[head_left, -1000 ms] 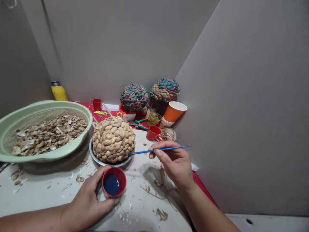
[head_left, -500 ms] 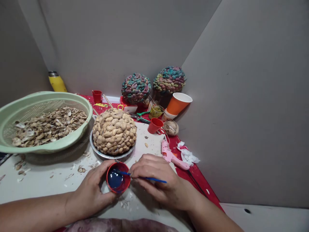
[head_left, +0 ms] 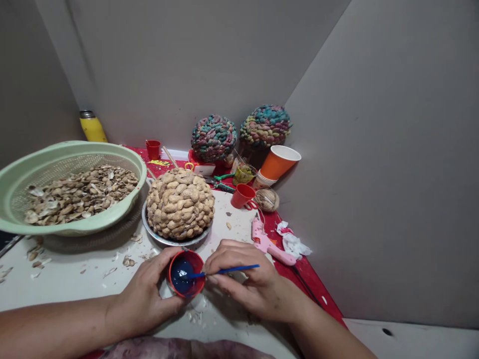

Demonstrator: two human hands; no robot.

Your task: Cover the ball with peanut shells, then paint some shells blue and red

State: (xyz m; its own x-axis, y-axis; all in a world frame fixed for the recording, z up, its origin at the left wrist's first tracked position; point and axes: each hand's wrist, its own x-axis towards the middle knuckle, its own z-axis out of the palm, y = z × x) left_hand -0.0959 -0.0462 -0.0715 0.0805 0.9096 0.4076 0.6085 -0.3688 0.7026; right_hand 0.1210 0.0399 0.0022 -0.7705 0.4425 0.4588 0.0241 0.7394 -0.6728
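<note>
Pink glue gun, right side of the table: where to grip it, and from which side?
I'd take the handle of the glue gun from above, on the near side, with the right hand once it's free of the brush. The gun lies flat, handle slanting toward the person, nozzle pointing away; crumpled tissue crowds the handle's far side.

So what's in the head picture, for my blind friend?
Left hand holds a red cup of blue liquid; right hand dips a blue paintbrush in it. Behind: a peanut-covered ball in a metal dish, and a green colander of shells.
</note>
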